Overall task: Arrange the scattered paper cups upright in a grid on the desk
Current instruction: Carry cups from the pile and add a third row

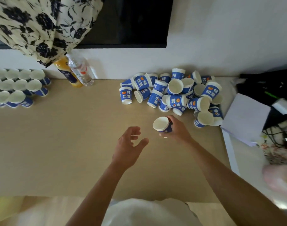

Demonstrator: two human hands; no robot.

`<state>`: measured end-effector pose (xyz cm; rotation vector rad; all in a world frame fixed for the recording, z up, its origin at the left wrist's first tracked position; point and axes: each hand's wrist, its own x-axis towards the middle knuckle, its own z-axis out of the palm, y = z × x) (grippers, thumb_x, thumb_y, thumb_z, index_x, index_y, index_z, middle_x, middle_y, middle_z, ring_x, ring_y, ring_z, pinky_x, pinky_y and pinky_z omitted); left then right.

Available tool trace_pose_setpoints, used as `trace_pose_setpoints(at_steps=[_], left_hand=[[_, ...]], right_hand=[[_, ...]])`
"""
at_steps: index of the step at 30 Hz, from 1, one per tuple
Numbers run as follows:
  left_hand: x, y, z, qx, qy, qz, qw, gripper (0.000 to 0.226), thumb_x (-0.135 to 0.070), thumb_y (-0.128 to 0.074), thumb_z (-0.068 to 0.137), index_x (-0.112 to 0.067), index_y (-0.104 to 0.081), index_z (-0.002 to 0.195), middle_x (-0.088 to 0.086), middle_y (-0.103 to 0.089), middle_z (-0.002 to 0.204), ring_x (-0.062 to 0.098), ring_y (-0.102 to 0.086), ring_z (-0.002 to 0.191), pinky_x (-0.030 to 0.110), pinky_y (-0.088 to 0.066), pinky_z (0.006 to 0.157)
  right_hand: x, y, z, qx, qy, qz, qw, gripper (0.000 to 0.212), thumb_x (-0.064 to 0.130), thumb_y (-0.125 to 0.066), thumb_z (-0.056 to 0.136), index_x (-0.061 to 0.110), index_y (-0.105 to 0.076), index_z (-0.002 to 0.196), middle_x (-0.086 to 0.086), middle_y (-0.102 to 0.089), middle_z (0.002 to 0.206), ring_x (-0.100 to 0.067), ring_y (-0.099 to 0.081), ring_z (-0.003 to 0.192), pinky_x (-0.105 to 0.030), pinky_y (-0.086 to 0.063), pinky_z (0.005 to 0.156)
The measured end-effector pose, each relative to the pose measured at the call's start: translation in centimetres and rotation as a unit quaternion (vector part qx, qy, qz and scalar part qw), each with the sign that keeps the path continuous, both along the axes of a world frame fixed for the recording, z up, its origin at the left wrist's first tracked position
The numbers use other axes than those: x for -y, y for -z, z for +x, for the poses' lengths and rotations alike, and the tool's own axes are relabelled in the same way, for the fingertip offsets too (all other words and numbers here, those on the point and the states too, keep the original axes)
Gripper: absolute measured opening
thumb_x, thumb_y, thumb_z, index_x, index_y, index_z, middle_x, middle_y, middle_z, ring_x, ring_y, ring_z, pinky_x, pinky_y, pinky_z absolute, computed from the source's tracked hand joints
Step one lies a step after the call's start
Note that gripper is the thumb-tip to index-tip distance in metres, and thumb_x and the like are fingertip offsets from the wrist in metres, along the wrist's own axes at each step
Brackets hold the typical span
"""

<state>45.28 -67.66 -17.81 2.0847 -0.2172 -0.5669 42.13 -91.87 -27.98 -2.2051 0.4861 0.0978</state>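
A heap of blue-and-white paper cups (173,93) lies scattered at the back right of the wooden desk (74,136); most are on their sides or upside down. At the far left stand several upright cups (18,85) in rows. My right hand (177,129) grips one blue cup (162,124) just in front of the heap, its white mouth tilted toward me. My left hand (129,145) hovers over the desk a little left of that cup, fingers spread and holding nothing.
A clear water bottle (80,70) and an orange juice bottle (67,74) stand at the back by the wall. A floral cloth (38,26) hangs above them. White paper sheets (247,116) and dark cables (273,88) lie at the right edge.
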Motion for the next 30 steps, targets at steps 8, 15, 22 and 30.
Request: trace_pose_setpoints(at_steps=[8,15,22,30], left_hand=[[3.8,0.4,-0.3,0.009,0.152,0.051,0.987,0.093,-0.036,-0.089,0.071,-0.027,-0.038,0.148,-0.016,-0.055,0.131,0.005,-0.053,0.119,0.033,-0.047,0.101],[7.0,-0.8,-1.8,0.069,0.151,-0.023,0.986,0.075,-0.034,-0.091,0.067,-0.028,-0.053,0.131,-0.020,-0.065,0.115,-0.009,-0.059,0.102,0.005,-0.044,0.079],[6.8,-1.1,-2.2,0.083,0.108,-0.037,0.990,0.060,-0.028,-0.088,0.073,-0.027,-0.054,0.123,-0.023,-0.064,0.110,-0.006,-0.060,0.100,0.012,-0.049,0.078],[3.8,-0.8,-1.6,0.085,0.013,-0.032,0.996,0.064,-0.028,-0.088,0.071,-0.027,-0.054,0.125,-0.017,-0.067,0.113,0.003,-0.063,0.102,0.031,-0.056,0.085]], right_hand=[[-0.5,-5.8,-4.8,0.087,0.108,0.324,0.936,0.066,0.020,-0.093,0.061,0.017,-0.060,0.118,0.004,-0.073,0.109,-0.014,-0.070,0.101,-0.027,-0.056,0.079],[-0.4,-7.7,-7.0,0.097,0.105,0.324,0.935,0.060,0.005,-0.090,0.069,0.024,-0.059,0.116,0.006,-0.073,0.112,-0.015,-0.070,0.106,-0.032,-0.058,0.084],[0.1,-9.3,-6.1,0.071,0.033,0.332,0.940,0.073,0.034,-0.091,0.061,0.026,-0.056,0.125,0.004,-0.069,0.121,-0.017,-0.066,0.115,-0.043,-0.058,0.092],[5.8,-10.1,2.5,0.103,0.151,0.111,0.977,0.068,0.026,-0.089,0.074,0.018,-0.052,0.131,0.000,-0.062,0.121,-0.014,-0.060,0.110,-0.033,-0.049,0.096]])
